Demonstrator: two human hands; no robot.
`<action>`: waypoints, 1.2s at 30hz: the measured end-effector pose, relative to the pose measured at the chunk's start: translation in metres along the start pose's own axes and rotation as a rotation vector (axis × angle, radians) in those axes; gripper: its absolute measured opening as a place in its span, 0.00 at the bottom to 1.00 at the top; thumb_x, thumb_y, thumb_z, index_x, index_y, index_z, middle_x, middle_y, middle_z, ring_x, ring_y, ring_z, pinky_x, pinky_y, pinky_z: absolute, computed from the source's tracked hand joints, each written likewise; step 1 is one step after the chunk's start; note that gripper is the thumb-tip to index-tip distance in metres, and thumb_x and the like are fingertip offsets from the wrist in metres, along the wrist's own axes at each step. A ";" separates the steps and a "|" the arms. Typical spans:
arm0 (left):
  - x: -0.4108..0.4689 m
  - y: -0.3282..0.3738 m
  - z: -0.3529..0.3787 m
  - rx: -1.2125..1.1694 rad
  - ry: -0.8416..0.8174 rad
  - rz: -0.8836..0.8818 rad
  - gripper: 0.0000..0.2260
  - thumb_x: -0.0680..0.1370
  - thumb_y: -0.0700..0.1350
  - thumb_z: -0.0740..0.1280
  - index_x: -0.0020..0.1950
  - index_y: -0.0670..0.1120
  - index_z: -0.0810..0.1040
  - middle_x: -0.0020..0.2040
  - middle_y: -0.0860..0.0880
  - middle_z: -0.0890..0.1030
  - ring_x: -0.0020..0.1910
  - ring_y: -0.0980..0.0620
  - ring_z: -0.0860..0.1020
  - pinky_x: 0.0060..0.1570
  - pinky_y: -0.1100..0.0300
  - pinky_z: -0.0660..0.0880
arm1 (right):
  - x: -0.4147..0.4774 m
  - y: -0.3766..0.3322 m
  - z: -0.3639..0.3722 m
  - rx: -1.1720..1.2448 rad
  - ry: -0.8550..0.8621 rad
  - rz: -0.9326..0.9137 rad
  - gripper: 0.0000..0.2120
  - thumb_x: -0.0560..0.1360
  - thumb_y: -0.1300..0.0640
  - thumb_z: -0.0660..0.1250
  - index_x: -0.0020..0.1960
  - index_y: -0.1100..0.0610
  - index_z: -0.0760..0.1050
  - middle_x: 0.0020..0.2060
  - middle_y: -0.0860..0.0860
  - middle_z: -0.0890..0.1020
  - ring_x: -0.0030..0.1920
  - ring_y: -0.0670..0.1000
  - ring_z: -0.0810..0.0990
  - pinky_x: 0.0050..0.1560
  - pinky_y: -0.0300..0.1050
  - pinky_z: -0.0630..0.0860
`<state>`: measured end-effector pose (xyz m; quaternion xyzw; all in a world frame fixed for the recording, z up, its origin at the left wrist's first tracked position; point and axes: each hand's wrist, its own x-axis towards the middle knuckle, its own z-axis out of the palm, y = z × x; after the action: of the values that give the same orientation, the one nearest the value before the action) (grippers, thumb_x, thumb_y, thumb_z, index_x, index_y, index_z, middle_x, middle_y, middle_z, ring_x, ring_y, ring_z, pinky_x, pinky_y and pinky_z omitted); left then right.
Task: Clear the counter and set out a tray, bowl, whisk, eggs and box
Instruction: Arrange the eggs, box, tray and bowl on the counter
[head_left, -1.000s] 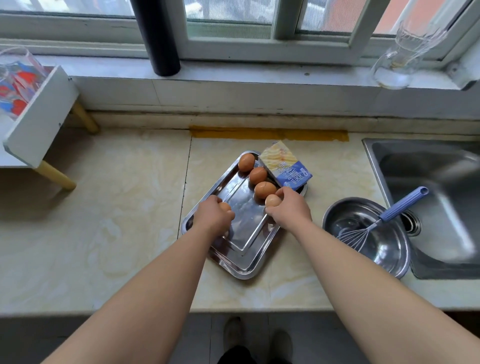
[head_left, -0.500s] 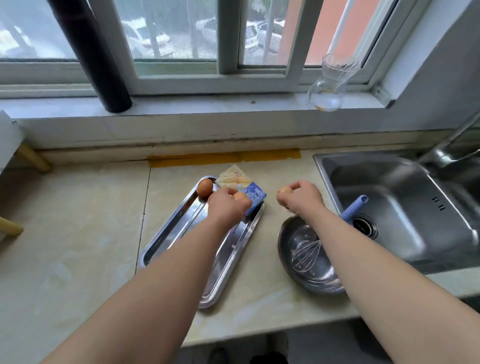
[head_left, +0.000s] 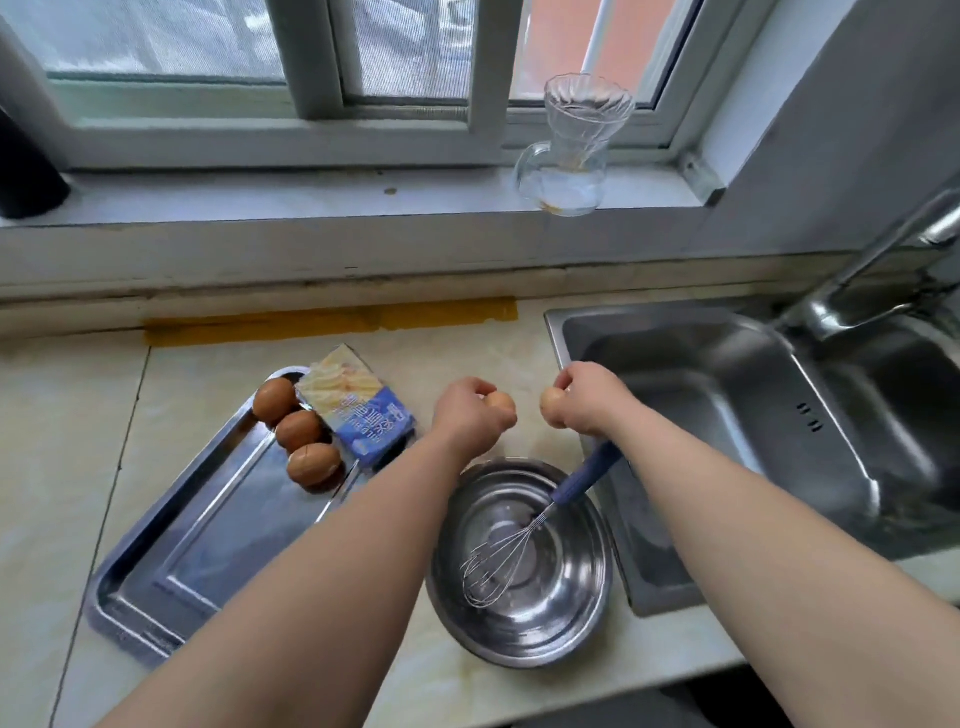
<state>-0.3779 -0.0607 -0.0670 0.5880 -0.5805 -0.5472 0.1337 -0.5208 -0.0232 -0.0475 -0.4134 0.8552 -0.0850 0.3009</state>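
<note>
The counter (head_left: 78, 467) is being seen stretching beneath and to the left of both hands, with the steel sink (head_left: 727, 415) lying just right of the right hand (head_left: 584, 400). The metal tray (head_left: 182, 545) is being left flat on the counter, down and left of the left hand (head_left: 467, 415). The steel bowl (head_left: 524, 623) is being kept directly below both hands, nearer the body, its rim just beside the tray. The box (head_left: 358, 410) is being propped at the tray's far corner, just left of the left hand. The whisk (head_left: 519, 545) is being rested in the bowl, its blue handle passing under the right wrist. Three brown eggs (head_left: 298, 430) are being lined along the tray beside the box. One egg (head_left: 501, 401) is being gripped in the curled left hand; another egg (head_left: 551, 400) is being gripped in the curled right hand, the two near each other, whether touching cannot be told.
</note>
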 end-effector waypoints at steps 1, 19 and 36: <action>0.002 0.000 0.005 0.012 -0.012 -0.010 0.15 0.73 0.45 0.67 0.60 0.45 0.77 0.48 0.44 0.82 0.43 0.45 0.80 0.45 0.57 0.76 | 0.004 0.002 0.001 -0.062 -0.014 -0.018 0.09 0.71 0.56 0.63 0.49 0.55 0.76 0.45 0.53 0.80 0.45 0.55 0.78 0.41 0.44 0.74; 0.009 -0.002 0.040 0.272 -0.122 -0.002 0.17 0.67 0.44 0.74 0.54 0.43 0.78 0.50 0.43 0.83 0.48 0.44 0.81 0.46 0.57 0.78 | 0.020 0.008 0.003 -0.476 -0.261 -0.042 0.04 0.67 0.61 0.68 0.35 0.58 0.73 0.33 0.54 0.78 0.35 0.55 0.78 0.41 0.46 0.78; 0.004 0.000 0.037 0.328 -0.118 -0.006 0.12 0.69 0.42 0.74 0.51 0.41 0.79 0.52 0.43 0.80 0.52 0.45 0.79 0.55 0.53 0.77 | 0.016 0.011 0.001 -0.460 -0.211 -0.061 0.06 0.70 0.63 0.65 0.35 0.57 0.71 0.33 0.53 0.75 0.35 0.54 0.76 0.39 0.46 0.76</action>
<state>-0.4087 -0.0465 -0.0828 0.5706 -0.6670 -0.4792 -0.0001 -0.5352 -0.0283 -0.0602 -0.5031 0.8031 0.1465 0.2838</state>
